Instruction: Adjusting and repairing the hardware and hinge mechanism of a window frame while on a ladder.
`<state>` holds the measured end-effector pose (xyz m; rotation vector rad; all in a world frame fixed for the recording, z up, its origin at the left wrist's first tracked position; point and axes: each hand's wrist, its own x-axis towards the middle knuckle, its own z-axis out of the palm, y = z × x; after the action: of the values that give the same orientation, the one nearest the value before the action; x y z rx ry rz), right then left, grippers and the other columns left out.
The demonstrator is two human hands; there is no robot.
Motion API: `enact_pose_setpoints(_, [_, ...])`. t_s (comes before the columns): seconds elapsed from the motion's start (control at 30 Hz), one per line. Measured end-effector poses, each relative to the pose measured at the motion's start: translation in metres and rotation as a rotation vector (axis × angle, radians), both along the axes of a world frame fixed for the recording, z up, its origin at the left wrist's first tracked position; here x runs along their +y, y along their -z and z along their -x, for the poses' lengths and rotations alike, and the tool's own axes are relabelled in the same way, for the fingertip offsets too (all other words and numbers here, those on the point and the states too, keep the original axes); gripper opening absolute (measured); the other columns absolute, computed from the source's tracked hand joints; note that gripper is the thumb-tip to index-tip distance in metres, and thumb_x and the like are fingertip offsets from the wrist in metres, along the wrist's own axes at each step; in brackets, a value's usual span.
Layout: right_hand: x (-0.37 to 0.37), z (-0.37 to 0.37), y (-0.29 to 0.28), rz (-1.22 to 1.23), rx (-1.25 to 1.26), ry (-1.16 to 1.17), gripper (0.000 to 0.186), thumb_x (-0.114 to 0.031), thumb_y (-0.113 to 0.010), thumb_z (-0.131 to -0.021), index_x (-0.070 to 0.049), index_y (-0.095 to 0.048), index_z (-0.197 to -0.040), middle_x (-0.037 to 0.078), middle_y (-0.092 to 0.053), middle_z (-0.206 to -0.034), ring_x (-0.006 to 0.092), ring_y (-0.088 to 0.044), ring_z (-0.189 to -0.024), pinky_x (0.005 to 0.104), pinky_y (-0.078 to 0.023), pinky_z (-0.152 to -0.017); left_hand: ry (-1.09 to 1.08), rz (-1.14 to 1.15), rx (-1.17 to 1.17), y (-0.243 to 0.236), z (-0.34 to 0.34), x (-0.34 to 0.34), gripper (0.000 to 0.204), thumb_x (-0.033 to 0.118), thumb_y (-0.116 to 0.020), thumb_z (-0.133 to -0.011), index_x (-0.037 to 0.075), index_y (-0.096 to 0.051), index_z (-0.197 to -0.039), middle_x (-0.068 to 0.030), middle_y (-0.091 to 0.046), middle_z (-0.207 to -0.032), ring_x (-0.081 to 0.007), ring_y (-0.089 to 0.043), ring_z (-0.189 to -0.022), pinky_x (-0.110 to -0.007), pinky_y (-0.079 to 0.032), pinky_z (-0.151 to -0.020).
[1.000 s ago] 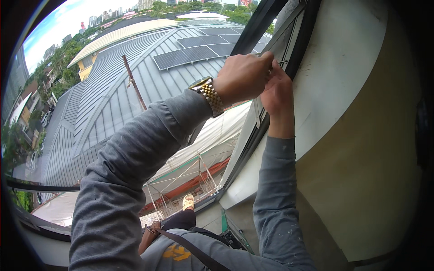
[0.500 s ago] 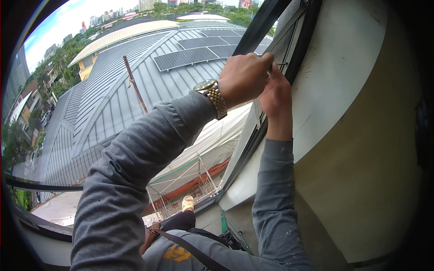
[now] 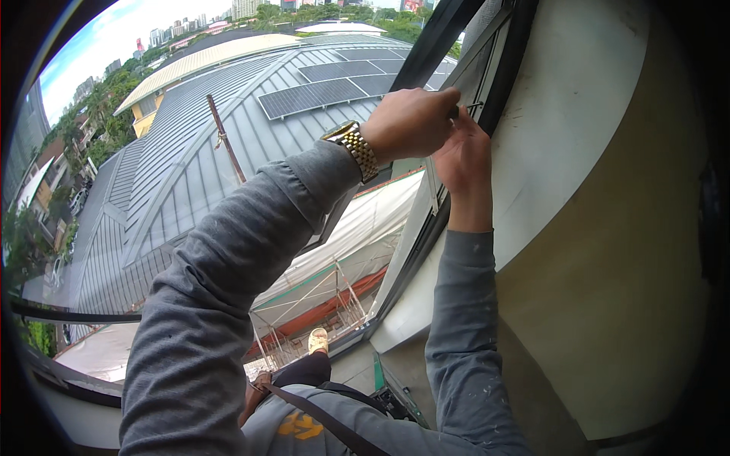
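Observation:
My left hand (image 3: 411, 121), with a gold-and-silver watch at the wrist, is closed with fingertips around a small dark item at the window frame (image 3: 506, 57). My right hand (image 3: 462, 156) is just below and right of it, fingers curled up against the left hand's fingers; what they grip is mostly hidden. A thin metal rod (image 3: 474, 106) shows by the fingertips, against the frame's inner channel. Both grey-sleeved forearms reach up from the lower edge.
A curved pale wall (image 3: 570, 91) borders the right. Through the window show a metal roof (image 3: 190, 190) with solar panels (image 3: 319, 97), scaffolding and white sheeting (image 3: 365, 220). Below are my sandalled foot (image 3: 318, 340) near the sill and a green-and-black item (image 3: 388, 391) on the floor.
Both hands stay at the same spot on the frame. My left wrist and watch have shifted slightly up and turned a little; my right hand has moved only slightly.

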<state>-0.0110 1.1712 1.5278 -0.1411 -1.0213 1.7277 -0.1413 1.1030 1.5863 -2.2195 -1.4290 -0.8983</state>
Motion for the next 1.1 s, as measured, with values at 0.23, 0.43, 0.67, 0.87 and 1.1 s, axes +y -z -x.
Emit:
enact_pose_setpoints(0.23, [0.002, 0.009, 0.002, -0.074, 0.103, 0.075, 0.041, -0.030, -0.042, -0.110, 0.000, -0.054, -0.134, 0.010, -0.056, -0.119, 0.0203, -0.049, -0.116, 0.0448, -0.036, -0.105, 0.081, -0.020, -0.263, 0.003, -0.008, 0.008, 0.015, 0.010, -0.065, -0.092, 0.011, -0.062, -0.106, -0.0084, -0.074, -0.086, -0.0185, -0.072, -0.069, -0.031, -0.050, -0.051])
enact_pose_setpoints(0.43, [0.003, 0.006, 0.006, -0.049, 0.050, 0.021, 0.043, -0.030, -0.038, -0.111, 0.003, -0.052, -0.136, 0.010, -0.057, -0.115, 0.0203, -0.050, -0.115, 0.0455, -0.038, -0.105, 0.626, 1.095, -1.500, 0.002, 0.010, 0.026, 0.018, 0.020, -0.060, -0.097, 0.003, -0.060, -0.104, -0.0035, -0.059, -0.077, -0.0039, -0.034, -0.047, -0.022, -0.029, -0.040])
enact_pose_setpoints(0.67, [-0.004, 0.004, -0.001, -0.080, 0.038, 0.054, 0.040, -0.026, -0.034, -0.111, 0.002, -0.052, -0.134, 0.012, -0.058, -0.125, 0.0217, -0.050, -0.127, 0.0465, -0.037, -0.108, -0.098, 0.012, 0.082, -0.011, -0.015, -0.006, 0.012, 0.019, -0.060, -0.093, 0.011, -0.064, -0.102, -0.0167, -0.070, -0.080, -0.0209, -0.069, -0.063, -0.033, -0.045, -0.047])
enact_pose_setpoints(0.87, [0.015, 0.011, 0.006, -0.002, 0.126, 0.000, 0.043, -0.031, -0.031, -0.112, 0.001, -0.051, -0.134, 0.013, -0.056, -0.126, 0.0223, -0.051, -0.126, 0.0415, -0.038, -0.108, 0.214, 0.357, -0.683, 0.006, -0.011, 0.020, 0.012, 0.016, -0.057, -0.098, 0.004, -0.060, -0.099, -0.0134, -0.068, -0.089, -0.0135, -0.066, -0.073, -0.027, -0.048, -0.056])
enact_pose_setpoints(1.1, [-0.004, 0.011, -0.008, 0.073, 0.144, -0.013, 0.044, -0.034, -0.032, -0.112, -0.002, -0.051, -0.134, 0.011, -0.056, -0.123, 0.0190, -0.054, -0.114, 0.0417, -0.041, -0.103, 0.442, 1.088, -1.438, -0.020, 0.001, 0.029, 0.016, 0.014, -0.058, -0.100, 0.003, -0.057, -0.087, -0.0036, -0.059, -0.070, -0.0113, -0.052, -0.050, -0.025, -0.044, -0.045])
